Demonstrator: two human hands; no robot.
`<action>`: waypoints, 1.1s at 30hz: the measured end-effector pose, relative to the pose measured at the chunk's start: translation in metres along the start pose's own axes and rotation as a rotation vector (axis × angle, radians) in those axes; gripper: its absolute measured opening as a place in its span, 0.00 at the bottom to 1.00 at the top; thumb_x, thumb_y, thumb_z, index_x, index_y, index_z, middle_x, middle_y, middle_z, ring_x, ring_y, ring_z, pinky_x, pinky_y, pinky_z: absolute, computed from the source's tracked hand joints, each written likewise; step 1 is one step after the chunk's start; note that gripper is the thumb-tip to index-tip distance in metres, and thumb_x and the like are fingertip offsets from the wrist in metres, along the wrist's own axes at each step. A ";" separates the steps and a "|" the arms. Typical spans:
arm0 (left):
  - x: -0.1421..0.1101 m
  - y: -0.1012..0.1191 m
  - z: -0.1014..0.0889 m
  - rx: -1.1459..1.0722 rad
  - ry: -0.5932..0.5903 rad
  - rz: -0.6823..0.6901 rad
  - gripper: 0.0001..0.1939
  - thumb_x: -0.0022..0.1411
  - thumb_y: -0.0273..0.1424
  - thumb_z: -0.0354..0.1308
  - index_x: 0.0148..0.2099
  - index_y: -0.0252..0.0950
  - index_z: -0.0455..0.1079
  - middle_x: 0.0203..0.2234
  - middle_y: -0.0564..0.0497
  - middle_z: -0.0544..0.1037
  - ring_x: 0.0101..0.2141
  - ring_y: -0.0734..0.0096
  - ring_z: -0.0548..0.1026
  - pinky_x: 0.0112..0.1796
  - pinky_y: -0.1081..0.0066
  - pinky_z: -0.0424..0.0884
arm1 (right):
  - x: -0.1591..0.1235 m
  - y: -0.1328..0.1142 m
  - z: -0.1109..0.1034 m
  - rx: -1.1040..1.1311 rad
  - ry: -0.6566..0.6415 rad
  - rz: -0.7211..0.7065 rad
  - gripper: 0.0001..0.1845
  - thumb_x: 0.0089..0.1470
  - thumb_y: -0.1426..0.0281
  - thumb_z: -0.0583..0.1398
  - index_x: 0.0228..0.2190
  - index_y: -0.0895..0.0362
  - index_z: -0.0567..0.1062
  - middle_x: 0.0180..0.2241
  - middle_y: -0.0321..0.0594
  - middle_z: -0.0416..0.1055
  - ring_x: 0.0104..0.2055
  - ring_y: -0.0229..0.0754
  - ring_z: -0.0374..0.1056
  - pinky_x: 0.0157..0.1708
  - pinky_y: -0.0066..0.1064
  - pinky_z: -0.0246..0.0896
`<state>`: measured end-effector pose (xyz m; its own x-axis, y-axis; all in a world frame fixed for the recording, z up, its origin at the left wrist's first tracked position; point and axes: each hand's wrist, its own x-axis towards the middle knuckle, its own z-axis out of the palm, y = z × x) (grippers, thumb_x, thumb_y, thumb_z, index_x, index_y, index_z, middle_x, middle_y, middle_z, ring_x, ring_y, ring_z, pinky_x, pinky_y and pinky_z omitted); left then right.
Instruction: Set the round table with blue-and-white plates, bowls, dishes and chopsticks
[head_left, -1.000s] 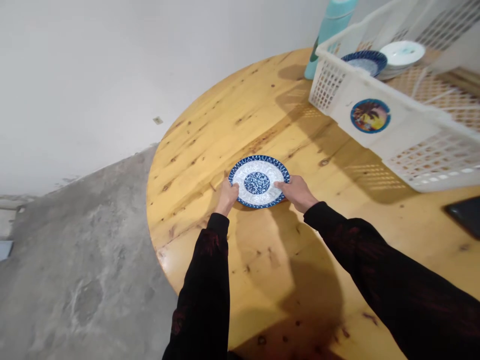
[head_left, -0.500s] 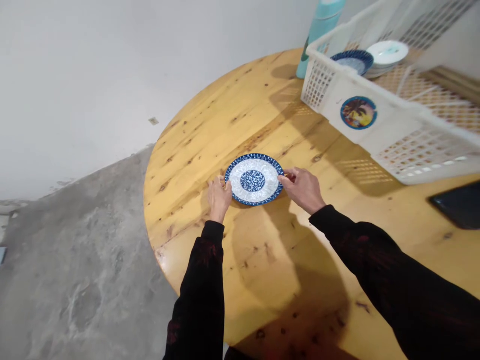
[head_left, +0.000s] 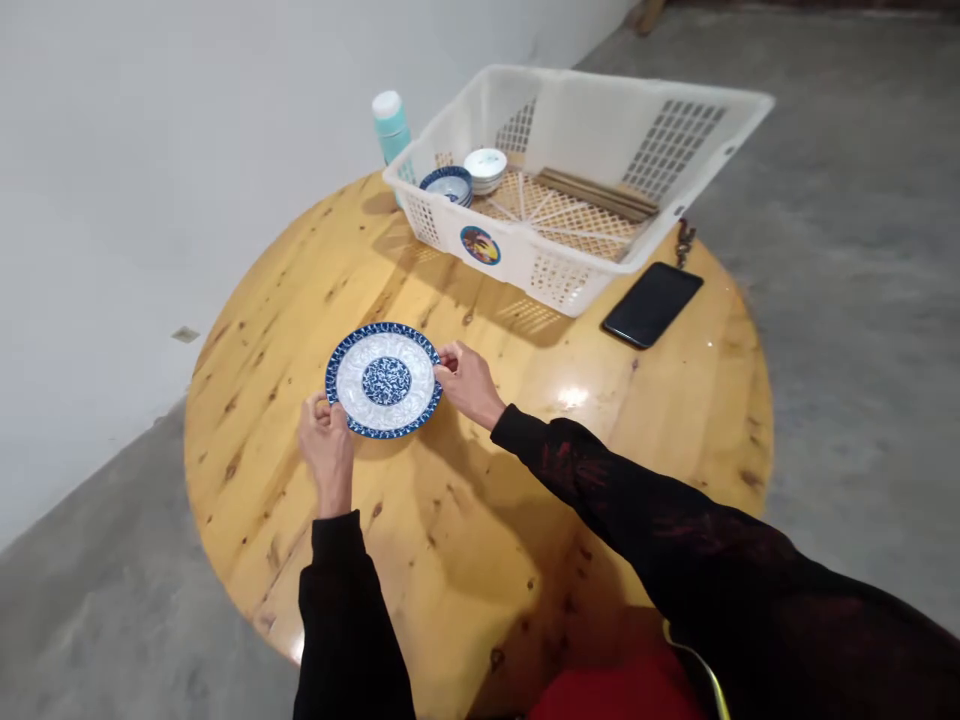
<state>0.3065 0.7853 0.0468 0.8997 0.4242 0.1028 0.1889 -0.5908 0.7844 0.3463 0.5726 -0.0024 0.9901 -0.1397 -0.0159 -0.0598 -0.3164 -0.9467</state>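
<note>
A round plate [head_left: 352, 385] with a blue patterned rim and a blue speckled centre is at the left part of the round wooden table [head_left: 255, 470]. My left hand [head_left: 328, 445] pinches its lower left rim, thumb on top and fingers curled beneath. On the plate's right edge, my right hand [head_left: 466, 380] grips the rim between thumb and fingers. Whether the plate rests on the wood or is slightly raised I cannot tell; a shadow lies beside it.
A white plastic basket [head_left: 517, 265] stands at the back, holding blue-rimmed bowls [head_left: 448, 185], stacked white dishes [head_left: 486, 165] and a bundle of chopsticks [head_left: 600, 192]. Beside it are a turquoise bottle [head_left: 391, 130] and a black phone [head_left: 652, 305]. A wall rises on the left.
The camera view has swung to the right, bringing the whole basket and the phone into sight. Both hands keep hold of the plate rim.
</note>
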 end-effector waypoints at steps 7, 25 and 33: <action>-0.094 0.034 -0.004 -0.269 -0.334 -0.016 0.23 0.67 0.40 0.56 0.60 0.39 0.65 0.41 0.46 0.79 0.38 0.64 0.78 0.35 0.70 0.75 | -0.096 0.014 -0.089 0.259 0.050 0.052 0.09 0.51 0.63 0.58 0.35 0.54 0.69 0.33 0.37 0.72 0.35 0.43 0.70 0.38 0.34 0.65; -0.281 0.008 0.042 -0.485 -0.772 -0.229 0.11 0.68 0.31 0.54 0.52 0.39 0.68 0.49 0.45 0.80 0.51 0.61 0.77 0.54 0.63 0.70 | -0.334 0.115 -0.181 0.269 0.359 0.539 0.16 0.45 0.57 0.66 0.34 0.52 0.75 0.30 0.40 0.78 0.33 0.47 0.74 0.33 0.37 0.69; -0.246 0.020 0.090 -0.423 -0.655 -0.171 0.13 0.65 0.30 0.57 0.52 0.39 0.70 0.44 0.47 0.81 0.47 0.62 0.78 0.51 0.63 0.72 | -0.247 0.134 -0.195 0.188 0.356 0.321 0.12 0.45 0.63 0.62 0.33 0.53 0.74 0.31 0.40 0.77 0.34 0.47 0.74 0.37 0.39 0.70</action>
<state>0.1242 0.6072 -0.0185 0.9448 -0.0818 -0.3173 0.2981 -0.1876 0.9359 0.0686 0.3818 -0.0631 0.8191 -0.5231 -0.2355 -0.2968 -0.0352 -0.9543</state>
